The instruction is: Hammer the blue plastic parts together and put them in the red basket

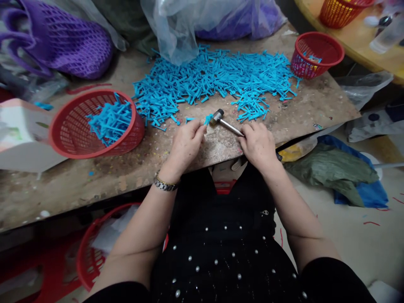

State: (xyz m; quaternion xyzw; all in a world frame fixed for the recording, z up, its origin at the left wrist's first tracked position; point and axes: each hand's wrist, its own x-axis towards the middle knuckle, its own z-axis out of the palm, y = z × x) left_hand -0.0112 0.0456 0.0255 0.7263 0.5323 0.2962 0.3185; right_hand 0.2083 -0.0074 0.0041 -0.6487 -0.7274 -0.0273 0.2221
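Tapping a blue piece (208,119) with a small hammer (232,127) seems the step in hand. The left grip (187,142) pinches the piece near the table's (217,143) front edge; the right grip (259,143) is clamped round the handle. Whether the hammer's head touches the piece is unclear. A tap would call for fingertips clear of the head. Bare wood along the front edge gives some room; behind, the blue pile (214,78) limits it, and a red basket (63,136) stands toward the left.
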